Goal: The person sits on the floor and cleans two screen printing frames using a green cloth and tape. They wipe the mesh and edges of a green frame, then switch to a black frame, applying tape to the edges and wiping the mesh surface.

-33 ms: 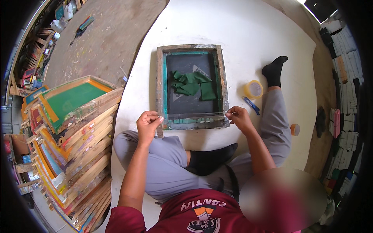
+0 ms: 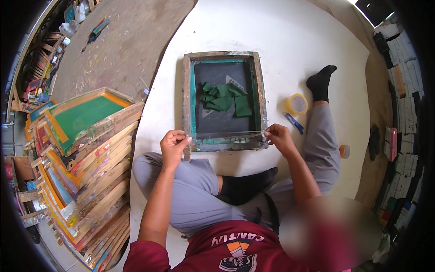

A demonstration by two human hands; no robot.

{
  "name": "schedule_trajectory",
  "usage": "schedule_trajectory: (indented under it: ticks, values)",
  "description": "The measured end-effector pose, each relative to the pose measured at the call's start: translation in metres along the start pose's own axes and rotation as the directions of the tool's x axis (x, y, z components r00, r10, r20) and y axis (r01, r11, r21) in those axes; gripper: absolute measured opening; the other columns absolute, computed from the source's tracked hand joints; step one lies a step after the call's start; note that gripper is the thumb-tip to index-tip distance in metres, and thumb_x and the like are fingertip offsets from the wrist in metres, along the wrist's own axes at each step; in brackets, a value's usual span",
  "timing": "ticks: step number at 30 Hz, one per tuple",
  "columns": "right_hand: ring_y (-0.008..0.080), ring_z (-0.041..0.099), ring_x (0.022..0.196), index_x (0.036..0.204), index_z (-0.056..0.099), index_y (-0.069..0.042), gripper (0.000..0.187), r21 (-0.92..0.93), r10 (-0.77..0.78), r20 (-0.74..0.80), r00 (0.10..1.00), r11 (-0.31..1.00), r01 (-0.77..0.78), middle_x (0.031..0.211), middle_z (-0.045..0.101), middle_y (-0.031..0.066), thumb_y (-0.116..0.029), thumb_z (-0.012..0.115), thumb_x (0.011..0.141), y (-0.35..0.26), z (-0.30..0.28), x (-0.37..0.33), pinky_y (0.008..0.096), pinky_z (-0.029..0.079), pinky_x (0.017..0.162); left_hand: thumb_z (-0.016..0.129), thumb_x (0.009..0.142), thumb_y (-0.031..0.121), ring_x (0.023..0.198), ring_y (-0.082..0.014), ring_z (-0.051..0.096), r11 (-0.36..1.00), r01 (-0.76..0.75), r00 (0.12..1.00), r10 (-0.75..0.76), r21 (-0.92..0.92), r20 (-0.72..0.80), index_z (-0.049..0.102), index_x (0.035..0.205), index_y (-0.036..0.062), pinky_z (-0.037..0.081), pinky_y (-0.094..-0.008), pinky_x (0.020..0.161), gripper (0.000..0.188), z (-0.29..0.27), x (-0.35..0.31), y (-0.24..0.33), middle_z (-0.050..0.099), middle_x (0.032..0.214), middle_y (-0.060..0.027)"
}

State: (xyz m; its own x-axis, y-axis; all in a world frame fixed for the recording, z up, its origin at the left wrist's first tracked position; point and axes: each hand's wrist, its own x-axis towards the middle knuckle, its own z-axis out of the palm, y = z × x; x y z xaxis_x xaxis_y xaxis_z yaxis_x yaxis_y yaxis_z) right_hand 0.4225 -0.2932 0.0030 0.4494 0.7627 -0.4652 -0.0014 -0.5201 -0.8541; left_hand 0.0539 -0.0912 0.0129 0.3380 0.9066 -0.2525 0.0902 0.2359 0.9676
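Note:
A wooden screen-printing frame (image 2: 261, 97) with dark mesh lies on the white sheet in front of me. A strip of clear tape (image 2: 226, 134) is stretched level across the frame's near end. My left hand (image 2: 173, 148) pinches the tape's left end by the near left corner, where a narrow brownish strip hangs below the fingers. At the near right corner, my right hand (image 2: 282, 139) pinches the other end, fingertips together. Crumpled dark green cloth (image 2: 222, 97) rests on the mesh. Whether the tape touches the frame, I cannot tell.
Right of the frame lie a yellowish tape roll (image 2: 289, 104) and a blue cutter (image 2: 294, 123). A smaller brown roll (image 2: 344, 152) sits beyond my leg. Stacked wooden frames (image 2: 99, 158) stand on the left. My legs flank the near side of the white sheet (image 2: 281, 31).

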Motion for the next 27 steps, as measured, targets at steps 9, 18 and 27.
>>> schedule_trajectory:
  ticks: [9,18,27]
  values:
    - [0.0136,0.064,0.068,0.112,0.07,0.001,0.025,-0.08,-0.018,-0.137,0.99,0.997,0.007,0.082,0.072,0.0095,-0.006,0.08,0.09,-0.01,0.023,0.002,0.0321,0.053,0.065,0.084,0.085,-0.004,0.08,-0.0089,0.069,0.981,0.116,0.993,-0.109,0.158,-0.051,0.064,0.111,-0.0016,0.054,-0.0238,0.075,0.033,-0.003,0.012,-0.02,0.075,0.089,-0.0068]
    - [0.0165,0.058,0.072,0.095,0.059,0.0,0.026,-0.266,-0.093,-0.222,0.971,0.963,0.031,0.079,0.066,0.0096,-0.008,0.083,0.087,0.007,0.029,0.013,0.0351,0.051,0.07,0.087,0.084,0.003,0.071,-0.0127,0.071,0.881,0.086,0.996,-0.06,0.465,-0.071,0.065,0.108,0.0012,0.056,-0.0288,0.068,0.033,0.004,0.024,-0.022,0.078,0.083,-0.0101]
    - [0.0174,0.062,0.077,0.095,0.067,0.0,0.017,-0.264,-0.077,-0.172,0.982,0.964,0.029,0.082,0.069,0.0133,-0.007,0.081,0.09,0.001,0.037,0.01,0.0346,0.053,0.073,0.087,0.083,0.013,0.068,-0.0247,0.072,0.683,-0.047,0.998,0.065,0.729,0.004,0.065,0.095,0.0086,0.054,-0.0381,0.063,0.025,0.004,0.023,-0.017,0.077,0.081,-0.0081]
